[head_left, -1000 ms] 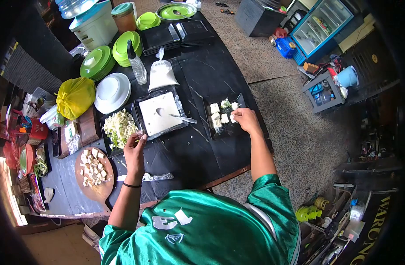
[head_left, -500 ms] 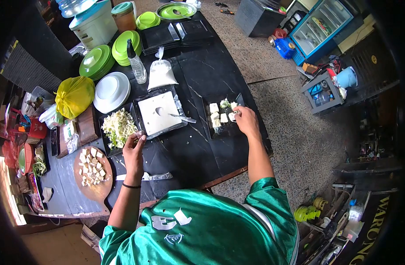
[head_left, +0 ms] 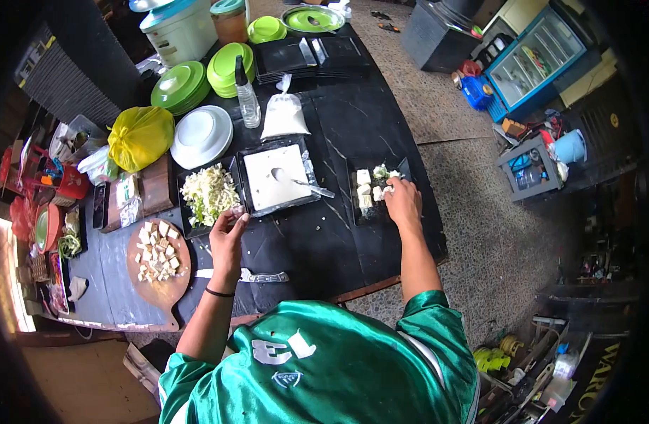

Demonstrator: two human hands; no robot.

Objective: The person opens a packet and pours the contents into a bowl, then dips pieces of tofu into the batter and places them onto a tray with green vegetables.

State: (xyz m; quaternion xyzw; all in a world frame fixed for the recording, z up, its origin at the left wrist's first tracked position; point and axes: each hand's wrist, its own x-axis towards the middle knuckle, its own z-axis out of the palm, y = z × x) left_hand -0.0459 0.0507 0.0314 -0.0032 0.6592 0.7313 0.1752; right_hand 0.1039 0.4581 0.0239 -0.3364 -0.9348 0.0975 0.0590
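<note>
My right hand (head_left: 404, 203) reaches into a black tray (head_left: 372, 220) with its fingers closed on a white tofu piece (head_left: 388, 190). Several other tofu pieces (head_left: 364, 189) sit in that tray, some topped with pale green shreds. My left hand (head_left: 227, 237) hovers at the near corner of a tray of chopped cabbage (head_left: 210, 194), thumb and fingertips drawn together and whitish; what they hold, if anything, I cannot make out. Between the hands, a spoon (head_left: 296, 181) rests in a tray of white batter (head_left: 264, 169). Tofu cubes (head_left: 157, 251) lie on a round wooden board (head_left: 162, 291).
A knife (head_left: 257, 277) lies near the table's front edge. Behind the batter stand a bag of white powder (head_left: 285, 116) and a clear bottle (head_left: 247, 102). White plates (head_left: 202, 136), green plates (head_left: 179, 86) and a yellow bag (head_left: 141, 138) line the far left side.
The whole view has shifted, so the table's things appear farther right. My right hand stays at the tofu tray, its fingers now lower over the pieces. My left hand stays beside the cabbage.
</note>
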